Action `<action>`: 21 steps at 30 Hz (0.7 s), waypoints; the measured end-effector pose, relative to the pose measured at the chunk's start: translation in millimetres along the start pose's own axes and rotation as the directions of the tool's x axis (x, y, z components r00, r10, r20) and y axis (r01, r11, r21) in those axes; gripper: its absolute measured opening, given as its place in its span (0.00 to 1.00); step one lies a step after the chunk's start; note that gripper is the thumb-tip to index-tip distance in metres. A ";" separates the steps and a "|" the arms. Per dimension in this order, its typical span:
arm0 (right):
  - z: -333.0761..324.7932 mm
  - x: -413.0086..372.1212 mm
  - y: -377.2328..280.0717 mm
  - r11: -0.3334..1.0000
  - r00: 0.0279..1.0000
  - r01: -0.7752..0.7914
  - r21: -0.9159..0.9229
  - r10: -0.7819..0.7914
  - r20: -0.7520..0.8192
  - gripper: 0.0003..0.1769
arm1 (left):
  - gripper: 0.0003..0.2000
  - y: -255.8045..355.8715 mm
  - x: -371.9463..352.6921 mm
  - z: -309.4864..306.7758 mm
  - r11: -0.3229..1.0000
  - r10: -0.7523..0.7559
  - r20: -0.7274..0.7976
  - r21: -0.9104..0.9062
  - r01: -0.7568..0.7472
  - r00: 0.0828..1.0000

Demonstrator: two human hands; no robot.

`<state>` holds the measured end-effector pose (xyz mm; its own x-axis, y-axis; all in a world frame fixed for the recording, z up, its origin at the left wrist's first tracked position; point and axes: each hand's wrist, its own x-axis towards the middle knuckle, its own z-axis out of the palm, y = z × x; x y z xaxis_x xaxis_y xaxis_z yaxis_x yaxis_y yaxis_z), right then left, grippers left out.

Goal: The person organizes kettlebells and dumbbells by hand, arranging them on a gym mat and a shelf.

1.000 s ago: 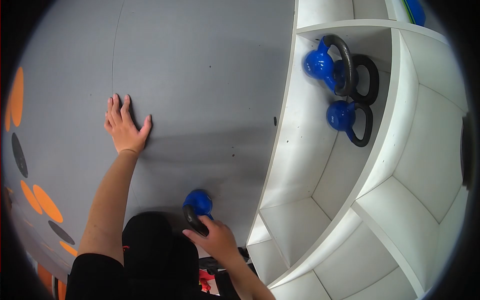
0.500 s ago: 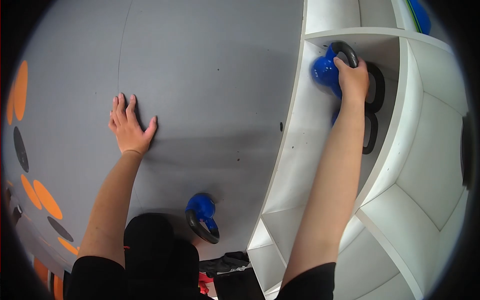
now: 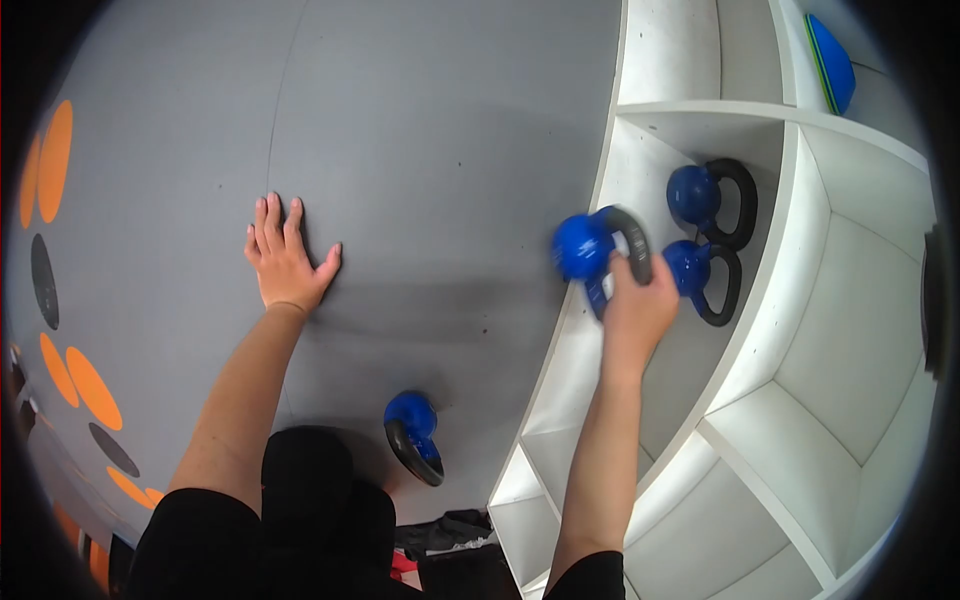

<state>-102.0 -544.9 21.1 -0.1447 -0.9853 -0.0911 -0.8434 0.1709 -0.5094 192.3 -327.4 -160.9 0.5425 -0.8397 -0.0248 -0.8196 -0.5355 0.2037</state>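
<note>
My right hand [image 3: 638,305] is closed round the black handle of a blue kettlebell [image 3: 584,247], which hangs at the front edge of a white shelf compartment, slightly blurred. Two more blue kettlebells with black handles, an upper one [image 3: 694,195] and a lower one [image 3: 689,266], stand inside that compartment beyond my hand. Flat on the grey floor [image 3: 430,200] rests my left hand [image 3: 290,262], fingers spread and holding nothing. Another blue kettlebell [image 3: 410,412] is on the floor close to my knee.
The white shelf unit [image 3: 612,140] runs along the right side, divided by panels. A blue dome-shaped item with a green rim [image 3: 832,65] sits in an upper compartment. Dark cloth [image 3: 450,530] lies near the shelf's lower end. Orange and grey ovals mark the floor at left.
My right hand has brought the held kettlebell out of the compartment, leftward and down in view. The two kettlebells behind it are now uncovered. My left hand stays planted as the view shifts slightly.
</note>
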 end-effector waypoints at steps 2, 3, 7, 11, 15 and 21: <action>-11.7 -43.9 -14.4 0.994 0.977 -0.048 0.094 0.028 0.210 0.11 | 0.42 0.1 -2.7 1.8 1.000 0.009 -0.018 -0.021 -0.009 1.000; -12.5 -65.5 -18.9 0.984 0.952 -0.056 0.172 0.001 0.306 0.10 | 0.42 2.3 -7.8 1.6 0.999 0.019 -0.002 -0.040 -0.019 1.000; 23.9 -133.7 -27.9 0.985 0.813 0.086 0.151 -0.157 0.561 0.11 | 0.41 1.5 -3.4 4.5 1.000 0.027 -0.041 0.015 -0.026 0.999; 74.3 -186.3 -26.5 0.949 0.747 0.296 0.107 -0.300 0.593 0.16 | 0.41 0.6 -0.5 6.7 0.999 0.034 -0.062 0.027 -0.032 0.998; 65.5 -191.6 -33.4 0.934 0.682 0.268 0.235 -0.356 0.638 0.19 | 0.41 -1.5 -4.8 7.5 0.999 0.038 -0.071 0.015 -0.037 0.997; 38.8 -72.7 8.7 0.895 0.947 0.253 0.368 -0.306 0.094 0.29 | 0.41 -1.2 -4.4 8.1 0.999 0.041 -0.067 0.038 -0.039 0.997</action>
<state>-78.6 -471.7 -9.9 0.1699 -0.9854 -0.0109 -0.6011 -0.0948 -0.7936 189.4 -323.8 -168.9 0.5195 -0.8531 0.0490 -0.8464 -0.5058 0.1668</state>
